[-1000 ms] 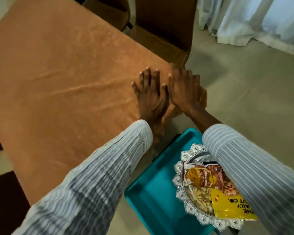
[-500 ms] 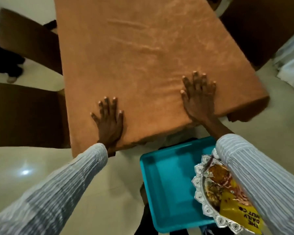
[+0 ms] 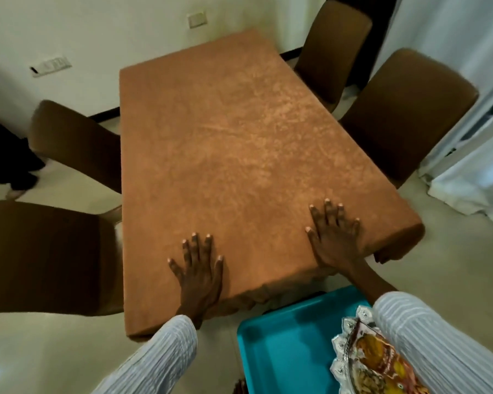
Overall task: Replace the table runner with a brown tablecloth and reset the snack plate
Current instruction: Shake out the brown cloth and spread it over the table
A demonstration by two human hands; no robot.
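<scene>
A brown tablecloth (image 3: 239,155) covers the whole table and hangs over its edges. My left hand (image 3: 198,268) lies flat on the cloth near the front edge, fingers spread. My right hand (image 3: 333,234) lies flat near the front right corner, fingers spread too. Neither hand holds anything. At the bottom right a silver scalloped snack plate (image 3: 340,365) with snack packets (image 3: 382,362) rests in a teal tray (image 3: 279,351); my right sleeve hides part of the plate. No table runner is in view.
Brown-covered chairs stand around the table: two on the left (image 3: 46,257) and two on the right (image 3: 407,115). A white curtain (image 3: 467,166) hangs at the right. Dark clothing of a person (image 3: 3,155) shows at the far left. The floor is pale tile.
My hands were together at the right corner; they have slid apart along the front edge. The view has swung and risen, taking in the whole table. Wrinkles in the cloth are flatter.
</scene>
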